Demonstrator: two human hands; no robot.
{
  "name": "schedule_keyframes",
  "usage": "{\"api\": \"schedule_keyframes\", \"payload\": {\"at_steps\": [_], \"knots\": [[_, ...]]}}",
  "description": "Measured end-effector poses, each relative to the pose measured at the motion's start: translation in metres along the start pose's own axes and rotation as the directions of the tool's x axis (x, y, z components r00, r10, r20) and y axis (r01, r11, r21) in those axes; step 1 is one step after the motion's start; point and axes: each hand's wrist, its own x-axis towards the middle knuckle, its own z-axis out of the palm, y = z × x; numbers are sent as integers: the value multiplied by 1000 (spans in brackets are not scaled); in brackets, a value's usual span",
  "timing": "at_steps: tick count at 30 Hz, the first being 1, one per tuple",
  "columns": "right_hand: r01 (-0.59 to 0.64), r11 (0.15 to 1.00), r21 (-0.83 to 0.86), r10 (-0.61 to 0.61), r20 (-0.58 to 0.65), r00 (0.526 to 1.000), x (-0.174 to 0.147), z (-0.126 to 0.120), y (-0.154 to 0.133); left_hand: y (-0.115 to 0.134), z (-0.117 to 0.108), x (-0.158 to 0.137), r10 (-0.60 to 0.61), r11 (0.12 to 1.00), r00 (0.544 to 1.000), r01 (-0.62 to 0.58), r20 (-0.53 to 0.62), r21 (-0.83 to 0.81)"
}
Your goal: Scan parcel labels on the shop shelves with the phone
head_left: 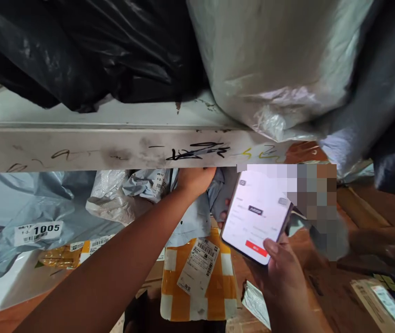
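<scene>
My right hand grips a smartphone, fingers along its far edge and thumb by the lower right of the lit screen. The screen is pale with a red button near its bottom. My left hand reaches in under the shelf edge among grey plastic parcels. Its fingers are hidden, so I cannot tell whether they hold anything. Left of it lies a crumpled bag with a white label. Below it is a parcel with orange and white checks and a shipping label.
A white shelf board with scribbles crosses the view. Black bags and a large whitish bag rest on it. Below, a grey parcel labelled 1005 lies at left. A flat box is at lower right.
</scene>
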Motion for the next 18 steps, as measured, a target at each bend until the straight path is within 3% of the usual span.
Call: {"api": "schedule_keyframes", "payload": {"at_steps": [2,7,11,14,18], "knots": [[65,995,-72,-71,-82,994,0,-4,-6,1,-1,5,-24,999,999,25,24,-28],[143,984,-105,-155,-115,981,-2,-11,-7,-3,-7,16,-75,996,992,80,102,-46],[129,988,-85,-141,-151,978,0,-8,-5,2,-14,-8,-3,997,998,8,61,-71],[118,991,-56,-127,-187,974,0,-4,-5,14,-12,-29,70,982,991,-48,113,-185],[112,994,-4,-110,-220,969,-2,1,-4,21,-9,-27,-88,983,994,98,66,-157]]}}
